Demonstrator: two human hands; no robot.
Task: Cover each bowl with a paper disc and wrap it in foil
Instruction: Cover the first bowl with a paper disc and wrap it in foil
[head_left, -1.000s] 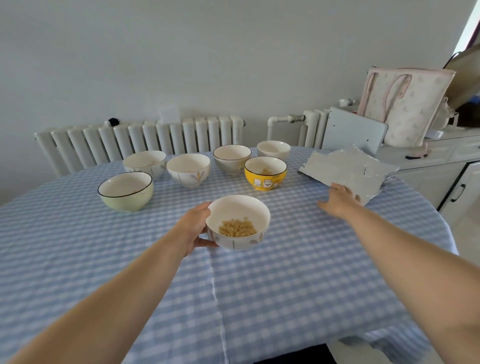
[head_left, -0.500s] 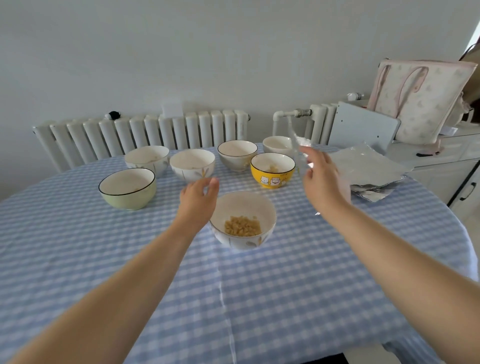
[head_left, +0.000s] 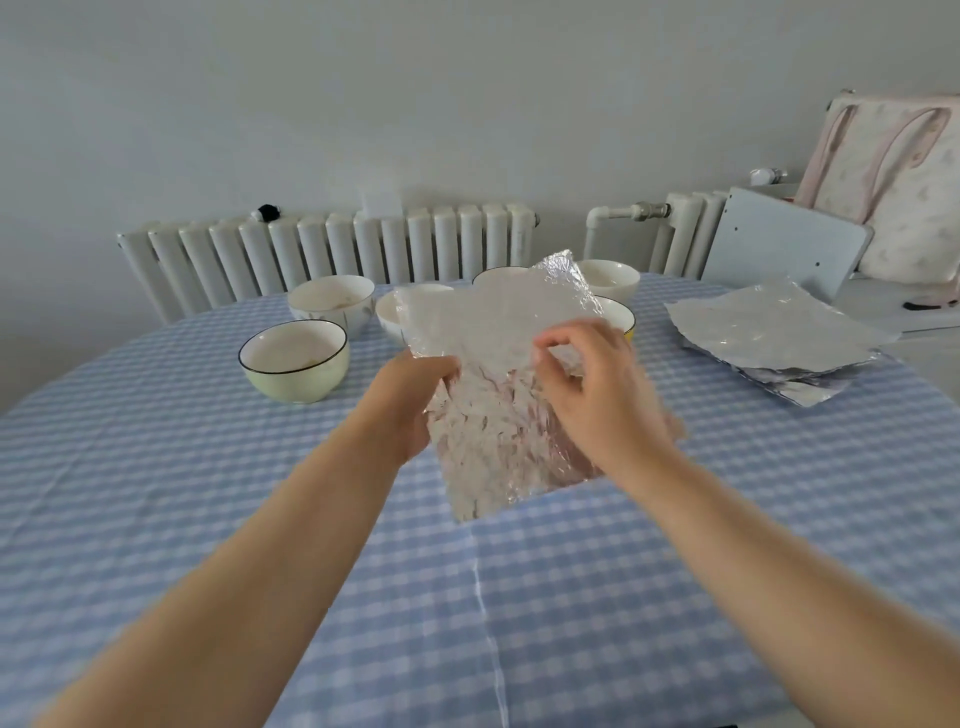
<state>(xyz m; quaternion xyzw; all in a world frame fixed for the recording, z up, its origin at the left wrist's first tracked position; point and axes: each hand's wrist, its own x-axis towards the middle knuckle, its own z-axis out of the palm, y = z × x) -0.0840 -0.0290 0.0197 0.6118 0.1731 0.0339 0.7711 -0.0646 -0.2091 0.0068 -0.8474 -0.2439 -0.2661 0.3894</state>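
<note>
Holding a crinkled foil sheet up over the middle of the bench, the person has both hands on it: the left hand grips the sheet's left edge with fingers curled behind it and the thumb on its near face, and the right hand pinches its right side with curled fingers, so each grip is clenched on the foil. The sheet stands tilted, its top edge leaning toward the far edge of the bench and its lower corner hanging just above the blue-and-white checked cloth. It hides whatever lies directly behind it. Near the far edge sits a row of bowls: a pale green bowl with a dark rim toward the far left, a white patterned bowl just beyond it, another white bowl partly behind the foil, a yellow bowl peeking out at the sheet's right side, and a white bowl farther back. No paper disc can be made out. Toward the far right edge lies a stack of foil sheets, well apart from the hands. Beyond the bench a white radiator runs along the wall, and a patterned tote bag stands at the right
</note>
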